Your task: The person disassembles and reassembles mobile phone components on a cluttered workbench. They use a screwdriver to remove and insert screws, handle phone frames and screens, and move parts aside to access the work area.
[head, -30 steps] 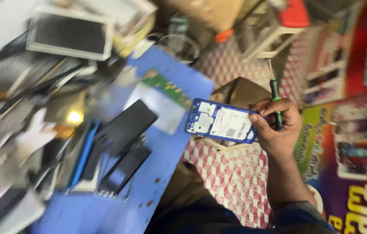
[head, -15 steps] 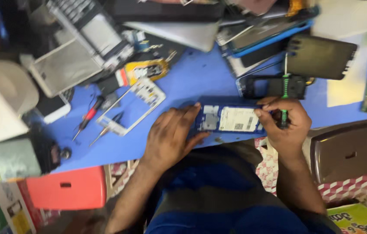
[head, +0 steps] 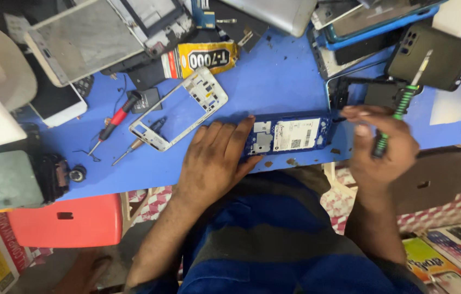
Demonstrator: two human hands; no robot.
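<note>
An opened blue phone body (head: pixel 290 134) with a white label lies on the blue bench top (head: pixel 274 87), near its front edge. My left hand (head: pixel 215 159) lies flat on the bench, fingers spread, pressing the phone's left end. My right hand (head: pixel 382 144) sits at the phone's right end, gripping a green-handled screwdriver (head: pixel 399 106) whose tip points up and away from the phone. A white phone frame (head: pixel 181 107) lies just left of my left hand.
A red-handled screwdriver (head: pixel 115 118) and a thin tool (head: pixel 135 142) lie at the left. A dark phone case (head: pixel 434 54), screens, back covers and phone parts crowd the far side. A red stool (head: pixel 64 220) stands below the bench's left end.
The view swung from a tilted look, with the phone held up in my right hand, to straight down. The phone now rests on the bench and my left hand has come onto it.
</note>
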